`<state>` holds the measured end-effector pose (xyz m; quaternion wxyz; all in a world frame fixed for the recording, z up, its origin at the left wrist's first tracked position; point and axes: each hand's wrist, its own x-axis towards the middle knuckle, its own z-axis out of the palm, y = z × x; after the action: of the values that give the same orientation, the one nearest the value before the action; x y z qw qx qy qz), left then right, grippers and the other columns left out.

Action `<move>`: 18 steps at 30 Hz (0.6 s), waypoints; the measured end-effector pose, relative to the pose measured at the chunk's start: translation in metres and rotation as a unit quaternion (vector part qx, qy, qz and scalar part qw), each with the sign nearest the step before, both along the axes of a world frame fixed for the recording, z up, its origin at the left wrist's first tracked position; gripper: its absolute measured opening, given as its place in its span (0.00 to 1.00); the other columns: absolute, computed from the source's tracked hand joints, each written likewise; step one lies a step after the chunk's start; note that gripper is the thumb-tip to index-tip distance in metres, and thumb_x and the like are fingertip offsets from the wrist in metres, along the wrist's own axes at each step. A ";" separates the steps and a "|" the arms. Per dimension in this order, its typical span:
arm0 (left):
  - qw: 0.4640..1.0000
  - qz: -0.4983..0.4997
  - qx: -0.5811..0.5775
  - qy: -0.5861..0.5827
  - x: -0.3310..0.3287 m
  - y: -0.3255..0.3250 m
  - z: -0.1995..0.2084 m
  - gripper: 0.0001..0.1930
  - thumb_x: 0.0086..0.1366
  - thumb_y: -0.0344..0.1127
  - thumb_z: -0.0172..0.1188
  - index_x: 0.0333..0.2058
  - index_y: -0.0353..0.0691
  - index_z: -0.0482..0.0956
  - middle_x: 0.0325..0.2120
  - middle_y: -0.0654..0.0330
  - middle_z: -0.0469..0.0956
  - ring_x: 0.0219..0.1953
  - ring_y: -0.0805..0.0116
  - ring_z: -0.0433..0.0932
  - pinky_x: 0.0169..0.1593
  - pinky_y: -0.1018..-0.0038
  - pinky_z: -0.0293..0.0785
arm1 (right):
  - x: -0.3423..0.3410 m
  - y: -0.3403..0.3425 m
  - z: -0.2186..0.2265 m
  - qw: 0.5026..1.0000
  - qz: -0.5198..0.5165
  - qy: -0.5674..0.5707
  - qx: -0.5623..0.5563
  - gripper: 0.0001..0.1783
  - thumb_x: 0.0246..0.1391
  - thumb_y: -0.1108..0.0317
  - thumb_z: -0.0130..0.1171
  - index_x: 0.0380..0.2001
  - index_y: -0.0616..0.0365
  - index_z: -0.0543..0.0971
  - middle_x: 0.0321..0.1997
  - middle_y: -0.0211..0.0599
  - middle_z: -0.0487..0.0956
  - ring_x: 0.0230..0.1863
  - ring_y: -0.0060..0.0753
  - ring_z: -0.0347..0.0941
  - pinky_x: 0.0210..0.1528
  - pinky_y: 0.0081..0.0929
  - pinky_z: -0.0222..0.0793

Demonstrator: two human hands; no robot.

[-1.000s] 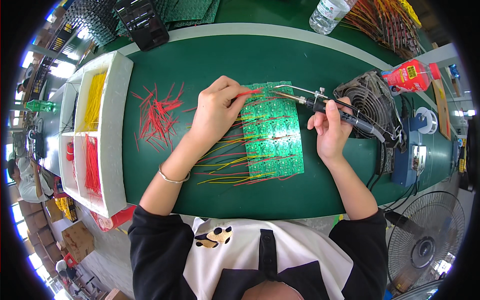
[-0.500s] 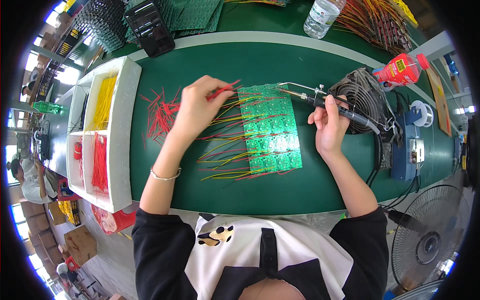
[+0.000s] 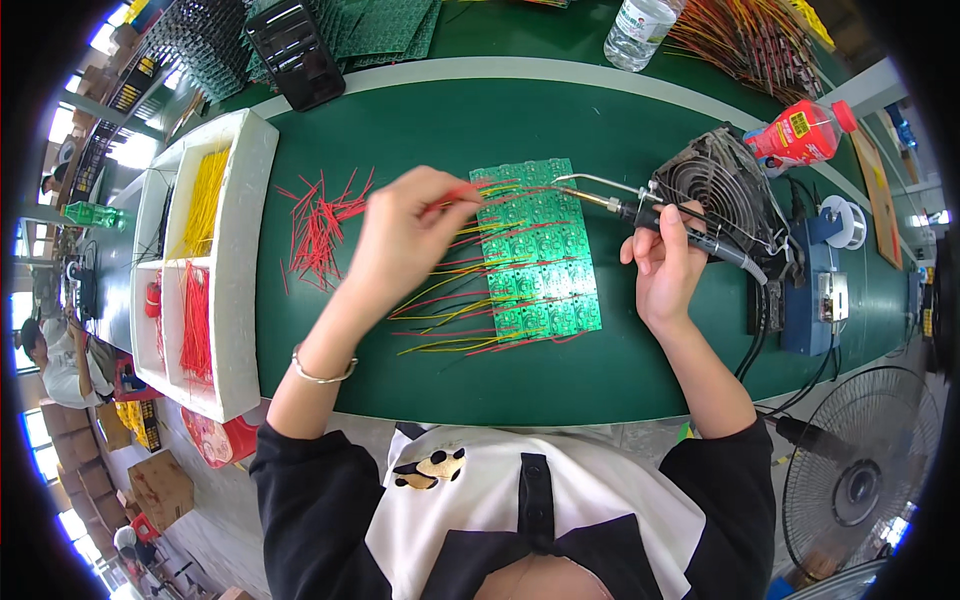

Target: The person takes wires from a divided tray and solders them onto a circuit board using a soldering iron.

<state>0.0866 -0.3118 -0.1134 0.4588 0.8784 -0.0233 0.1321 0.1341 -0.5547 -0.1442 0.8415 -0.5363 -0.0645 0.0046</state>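
A green panel of circuit boards lies on the bench, with red, yellow and dark wires sticking out from its left side. My left hand pinches red wires beside the panel's upper left edge. In my right hand is a soldering iron with a thin curved metal tube along it. Its tip is over the upper part of the panel; whether it touches a joint is too small to tell. Left of my left hand lies a loose pile of red wires.
A white foam box with yellow and red wires stands at left. On the right are a round black fan, a red bottle and a solder spool. A black holder and a clear bottle stand at the back.
My left hand has moved slightly nearer to me, still pinching red wires. The soldering iron has shifted a little left and nearer, its tip further in over the panel.
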 end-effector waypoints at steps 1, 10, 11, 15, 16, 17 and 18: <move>1.000 -0.010 0.009 0.015 0.002 -0.008 0.001 0.04 0.52 0.24 0.59 0.29 0.34 0.77 0.22 0.64 0.72 0.17 0.81 0.57 0.22 0.84 0.56 | -0.002 0.000 -0.001 1.000 0.000 0.000 -0.001 0.09 0.56 0.66 0.48 0.26 0.55 0.62 0.13 0.30 0.64 0.10 0.16 0.54 0.16 0.19 0.63; 1.000 -0.015 -0.004 -0.019 0.006 -0.017 -0.033 0.05 0.50 0.24 0.60 0.29 0.34 0.78 0.23 0.60 0.72 0.16 0.75 0.63 0.20 0.79 0.60 | -0.003 -0.001 -0.008 0.997 0.035 0.066 -0.023 0.10 0.55 0.66 0.49 0.25 0.54 0.61 0.12 0.27 0.63 0.10 0.14 0.54 0.15 0.18 0.62; 1.000 -0.018 -0.007 -0.020 0.006 -0.017 -0.033 0.05 0.50 0.24 0.60 0.29 0.34 0.78 0.23 0.60 0.72 0.16 0.76 0.63 0.20 0.80 0.59 | -0.003 -0.001 -0.009 0.997 0.036 0.067 -0.023 0.10 0.55 0.66 0.49 0.25 0.54 0.61 0.12 0.27 0.63 0.10 0.14 0.54 0.15 0.18 0.62; 0.999 -0.029 -0.011 -0.029 0.007 -0.016 -0.034 0.05 0.51 0.23 0.60 0.29 0.33 0.78 0.23 0.61 0.72 0.16 0.78 0.62 0.19 0.81 0.58 | -0.004 0.000 -0.009 0.997 0.037 0.065 -0.018 0.10 0.55 0.67 0.49 0.25 0.54 0.60 0.12 0.27 0.63 0.11 0.14 0.56 0.14 0.17 0.61; 0.999 -0.030 -0.011 -0.028 0.007 -0.015 -0.034 0.05 0.51 0.23 0.60 0.29 0.33 0.78 0.23 0.61 0.72 0.16 0.78 0.62 0.19 0.81 0.58 | -0.004 0.001 -0.009 0.997 0.039 0.063 -0.015 0.10 0.55 0.67 0.49 0.25 0.54 0.60 0.13 0.27 0.63 0.11 0.13 0.57 0.14 0.16 0.61; 0.999 -0.032 -0.013 -0.029 0.007 -0.015 -0.034 0.05 0.51 0.23 0.60 0.29 0.33 0.78 0.23 0.61 0.72 0.16 0.78 0.61 0.19 0.81 0.57 | -0.004 0.001 -0.009 0.997 0.039 0.064 -0.016 0.10 0.55 0.67 0.49 0.25 0.54 0.60 0.13 0.27 0.63 0.11 0.13 0.57 0.14 0.16 0.61; 0.999 -0.033 -0.015 -0.030 0.007 -0.014 -0.034 0.05 0.51 0.22 0.59 0.29 0.33 0.78 0.23 0.61 0.72 0.15 0.79 0.61 0.19 0.81 0.57 | -0.004 0.001 -0.010 0.997 0.037 0.058 -0.018 0.10 0.55 0.67 0.49 0.25 0.54 0.60 0.13 0.26 0.63 0.11 0.13 0.57 0.14 0.16 0.61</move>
<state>0.0936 -0.3259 -0.1478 0.4750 0.8659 -0.0645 0.1432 0.1302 -0.5539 -0.1538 0.8333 -0.5474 -0.0351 0.0683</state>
